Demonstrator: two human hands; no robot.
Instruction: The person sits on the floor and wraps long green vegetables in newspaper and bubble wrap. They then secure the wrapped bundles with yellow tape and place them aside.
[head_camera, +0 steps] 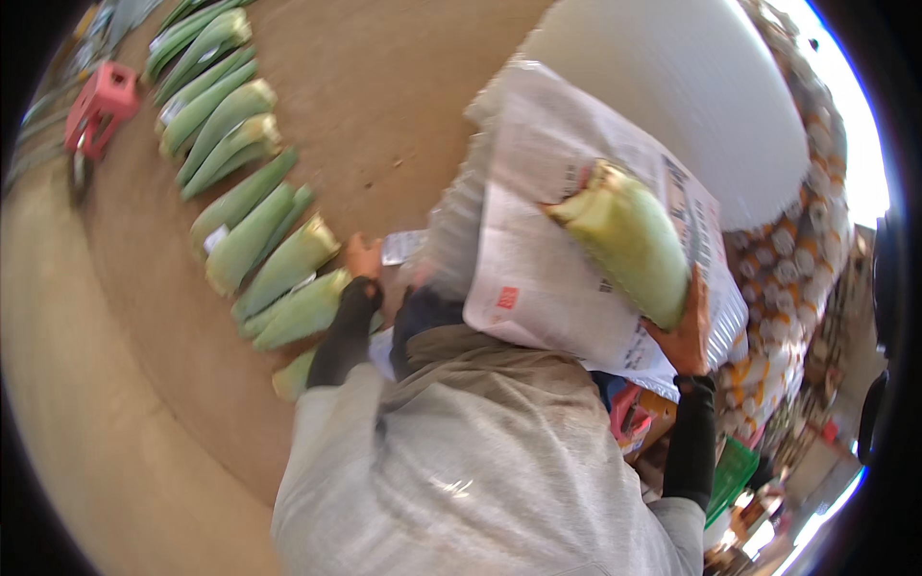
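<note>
My right hand [684,338] grips the lower end of a thick, pale green aloe leaf [630,241]. The leaf lies over printed newspaper sheets [533,223], its pale cut end pointing up and left. Beneath the newspaper is a stack of clear bubble or foam wrap [461,230]. My left hand [364,255] is low on the left, beside the cut ends of a row of aloe leaves [288,270] on the floor. A small white printed label or packet [402,247] lies just right of its fingers; blur hides whether they touch it.
The row of leaves, some bearing white labels, runs to the upper left across the brown floor [389,93]. A pink plastic stool [104,108] stands beyond it. A large white sheet or foam roll [677,93] and netted, wrapped goods [785,281] are at right, with a green crate [731,475] lower down.
</note>
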